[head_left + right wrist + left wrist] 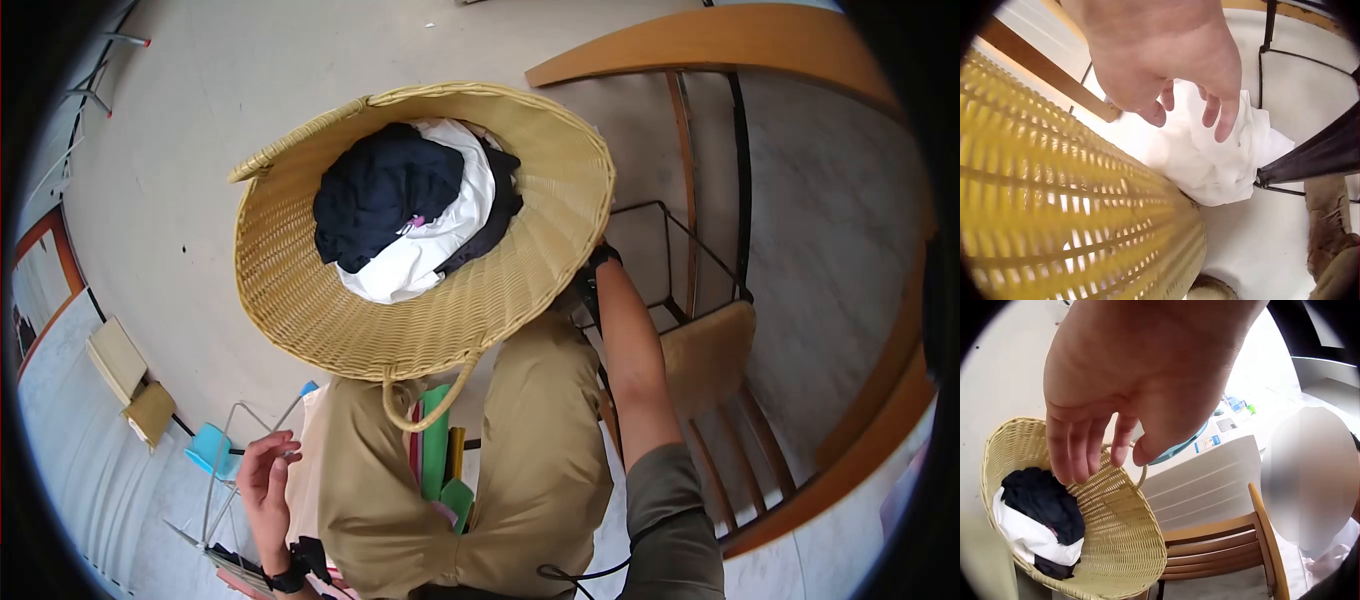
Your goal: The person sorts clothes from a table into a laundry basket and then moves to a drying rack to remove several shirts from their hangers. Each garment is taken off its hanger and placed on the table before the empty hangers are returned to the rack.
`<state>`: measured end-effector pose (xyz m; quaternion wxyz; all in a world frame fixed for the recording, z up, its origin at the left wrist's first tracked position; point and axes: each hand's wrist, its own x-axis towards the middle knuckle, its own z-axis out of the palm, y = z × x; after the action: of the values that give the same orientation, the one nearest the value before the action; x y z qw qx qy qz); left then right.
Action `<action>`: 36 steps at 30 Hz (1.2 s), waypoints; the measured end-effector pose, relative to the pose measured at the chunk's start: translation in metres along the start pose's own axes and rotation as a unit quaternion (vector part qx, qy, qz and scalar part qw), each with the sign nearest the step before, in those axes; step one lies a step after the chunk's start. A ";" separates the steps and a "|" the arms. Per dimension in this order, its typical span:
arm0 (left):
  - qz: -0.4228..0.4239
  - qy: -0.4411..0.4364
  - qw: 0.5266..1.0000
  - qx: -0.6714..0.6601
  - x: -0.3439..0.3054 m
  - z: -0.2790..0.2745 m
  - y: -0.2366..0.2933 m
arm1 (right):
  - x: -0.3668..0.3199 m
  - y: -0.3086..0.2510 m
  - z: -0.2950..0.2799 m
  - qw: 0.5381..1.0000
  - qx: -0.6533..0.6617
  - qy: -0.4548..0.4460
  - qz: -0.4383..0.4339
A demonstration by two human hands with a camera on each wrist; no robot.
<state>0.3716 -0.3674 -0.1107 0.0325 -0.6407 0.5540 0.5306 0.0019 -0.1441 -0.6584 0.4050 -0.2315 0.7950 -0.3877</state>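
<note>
A yellow wicker basket point(560, 200), mouth facing upward, stands before the khaki trousers point(380, 500) of a person. Inside it lie a navy cloth point(380, 190), a white cloth point(385, 270) partly beneath it, and a black cloth point(488, 235) at the white one's right edge. A looped handle point(432, 426) projects from the near rim. The left hand point(268, 480) is raised beside the person's left knee, apart from the basket; its grip is relaxed, fingers slightly bent, with hold of nothing. The right hand point(1169, 56), concealed by the basket in the head view, extends over a white bundle point(1222, 165); its grip is loosely spread, thumb apart from fingers, and whether it touches the bundle cannot be told. The bundle lies on the floor beside the basket's outer wall, near a black metal leg point(1316, 153).
</note>
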 end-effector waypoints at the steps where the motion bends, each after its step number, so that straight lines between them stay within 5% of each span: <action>1: 0.007 0.003 1.000 0.002 0.000 0.001 -0.007 | 0.007 0.026 0.012 0.998 0.036 0.028 -0.053; 8: 0.010 0.048 0.999 0.001 0.002 0.007 -0.026 | 0.081 0.043 0.025 0.981 0.190 0.039 0.028; 13: 0.007 0.031 0.999 -0.027 -0.003 0.011 -0.036 | 0.001 0.007 0.029 0.950 0.274 0.077 0.131; 17: 0.014 -0.020 0.999 -0.033 -0.015 0.013 -0.013 | -0.050 -0.086 -0.014 0.889 0.351 0.171 0.240; 19: 0.023 -0.061 0.997 -0.051 -0.023 0.013 0.002 | -0.075 -0.109 -0.020 0.840 0.439 0.205 0.244; 22: 0.019 -0.147 0.986 -0.079 -0.032 0.013 0.027 | -0.125 -0.201 -0.052 0.835 0.466 0.219 0.195; 24: 0.034 -0.198 0.975 -0.090 -0.039 0.016 0.036 | -0.159 -0.264 -0.070 0.863 0.430 0.172 0.202; 34: 0.196 -0.278 0.938 0.065 -0.063 0.046 0.116 | -0.319 -0.537 -0.118 0.853 0.504 0.036 0.131; 36: 0.304 -0.276 0.908 0.090 -0.070 0.052 0.136 | -0.349 -0.584 -0.129 0.852 0.510 0.016 0.119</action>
<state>0.2497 -0.3395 -0.0089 0.0783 -0.2639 0.7362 0.6183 0.1250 -0.1966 0.0215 0.4962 0.1106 0.5134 -0.6913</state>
